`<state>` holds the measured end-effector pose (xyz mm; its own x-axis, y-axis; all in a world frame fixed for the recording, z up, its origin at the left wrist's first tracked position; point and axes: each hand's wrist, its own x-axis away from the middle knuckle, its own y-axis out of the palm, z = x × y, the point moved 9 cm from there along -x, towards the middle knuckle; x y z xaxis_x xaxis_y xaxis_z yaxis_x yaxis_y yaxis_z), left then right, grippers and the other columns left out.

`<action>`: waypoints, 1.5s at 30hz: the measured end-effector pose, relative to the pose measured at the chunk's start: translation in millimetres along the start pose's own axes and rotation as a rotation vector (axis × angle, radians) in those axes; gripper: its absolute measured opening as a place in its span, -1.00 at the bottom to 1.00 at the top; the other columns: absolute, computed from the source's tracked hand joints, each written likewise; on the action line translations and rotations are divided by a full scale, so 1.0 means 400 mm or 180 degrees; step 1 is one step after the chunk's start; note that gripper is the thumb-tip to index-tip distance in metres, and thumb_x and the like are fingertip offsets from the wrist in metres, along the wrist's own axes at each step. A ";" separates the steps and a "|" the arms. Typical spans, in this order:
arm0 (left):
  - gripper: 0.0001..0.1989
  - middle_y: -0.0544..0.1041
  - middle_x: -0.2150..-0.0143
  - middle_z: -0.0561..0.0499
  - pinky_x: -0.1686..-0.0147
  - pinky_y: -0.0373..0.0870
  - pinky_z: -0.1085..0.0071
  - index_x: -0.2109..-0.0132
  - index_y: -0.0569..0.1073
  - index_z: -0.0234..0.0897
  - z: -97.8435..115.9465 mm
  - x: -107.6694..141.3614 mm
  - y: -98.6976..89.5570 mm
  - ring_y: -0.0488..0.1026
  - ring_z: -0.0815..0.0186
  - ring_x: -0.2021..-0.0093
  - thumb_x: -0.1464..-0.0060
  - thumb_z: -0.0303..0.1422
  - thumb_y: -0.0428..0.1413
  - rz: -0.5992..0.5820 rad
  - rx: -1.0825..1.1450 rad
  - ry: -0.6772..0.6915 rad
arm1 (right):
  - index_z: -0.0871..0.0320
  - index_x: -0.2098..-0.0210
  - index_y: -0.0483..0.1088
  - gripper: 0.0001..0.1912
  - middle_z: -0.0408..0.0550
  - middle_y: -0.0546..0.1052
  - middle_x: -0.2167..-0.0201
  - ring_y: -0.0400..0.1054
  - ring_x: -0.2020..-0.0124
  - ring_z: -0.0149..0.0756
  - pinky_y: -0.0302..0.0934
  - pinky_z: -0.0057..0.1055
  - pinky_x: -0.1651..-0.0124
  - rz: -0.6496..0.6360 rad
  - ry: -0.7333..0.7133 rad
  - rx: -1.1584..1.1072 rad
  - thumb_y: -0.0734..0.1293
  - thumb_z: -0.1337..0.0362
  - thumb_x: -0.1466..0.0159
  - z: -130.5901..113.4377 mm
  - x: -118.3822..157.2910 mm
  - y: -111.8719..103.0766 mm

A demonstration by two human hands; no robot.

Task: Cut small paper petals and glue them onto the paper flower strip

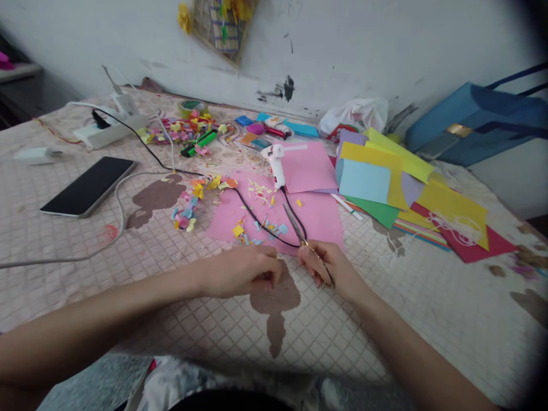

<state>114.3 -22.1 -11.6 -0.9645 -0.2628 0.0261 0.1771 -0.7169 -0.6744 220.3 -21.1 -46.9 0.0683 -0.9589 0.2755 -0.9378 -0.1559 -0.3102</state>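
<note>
My right hand (329,264) is wrapped round the handles of a pair of scissors (295,224). The blades point away from me over a pink paper sheet (319,221). To its left, my left hand (246,270) hovers low near the table's front with its fingers curled in; whatever they pinch, if anything, is hidden. Small paper scraps (259,225) in yellow and blue lie on the pink sheet just beyond my hands. A white glue gun (276,164) stands farther back, its black cord (244,201) looping towards the scissors.
Coloured paper sheets (363,180) are piled at the right, near a blue bag (466,123). At the left lie a phone (89,187) and a power strip (109,132) with cables. Small paper flowers (186,214), a green cutter (199,144) and a tape roll (192,108) sit beyond.
</note>
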 end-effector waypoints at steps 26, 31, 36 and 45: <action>-0.85 0.46 0.43 0.00 0.45 0.33 0.50 0.28 0.36 -0.42 -0.113 0.010 -0.115 0.39 0.43 0.43 0.03 -0.44 0.12 0.1812 0.2171 -0.0914 | 0.20 0.41 0.32 -0.73 -0.29 0.23 0.70 0.06 0.71 -0.53 -0.06 -0.56 0.67 0.0178 -0.0329 -0.0218 0.30 0.09 -0.11 -0.089 -0.056 0.027; -0.83 0.46 0.42 -0.01 0.46 0.31 0.51 0.28 0.37 -0.43 -0.112 0.006 -0.111 0.38 0.43 0.43 0.03 -0.41 0.13 0.1789 0.1997 -0.0901 | 0.19 0.46 0.28 -0.79 -0.29 0.21 0.70 0.04 0.71 -0.54 -0.07 -0.56 0.67 0.0198 -0.0314 -0.0268 0.29 0.15 -0.09 -0.088 -0.049 0.034; -0.83 0.45 0.45 0.00 0.48 0.28 0.51 0.31 0.38 -0.43 -0.118 -0.002 -0.094 0.35 0.44 0.46 -0.01 -0.35 0.10 0.1641 0.2034 -0.0816 | 0.20 0.45 0.28 -0.81 -0.30 0.21 0.71 0.06 0.70 -0.52 -0.01 -0.56 0.65 0.0253 -0.0347 -0.0205 0.27 0.17 -0.10 -0.079 -0.049 0.027; -0.80 0.42 0.50 0.02 0.51 0.27 0.52 0.35 0.38 -0.42 -0.126 -0.002 -0.080 0.34 0.45 0.51 -0.01 -0.31 0.10 0.1486 0.2050 -0.0949 | 0.20 0.45 0.28 -0.84 -0.30 0.20 0.72 0.06 0.70 -0.53 0.00 -0.57 0.65 0.0191 -0.0359 -0.0174 0.25 0.21 -0.12 -0.071 -0.045 0.034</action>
<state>99.8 33.6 -27.0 -0.6887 -0.7176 0.1038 0.7084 -0.6964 -0.1149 196.8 0.8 -30.1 0.0466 -0.9871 0.1529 -0.9583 -0.0874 -0.2722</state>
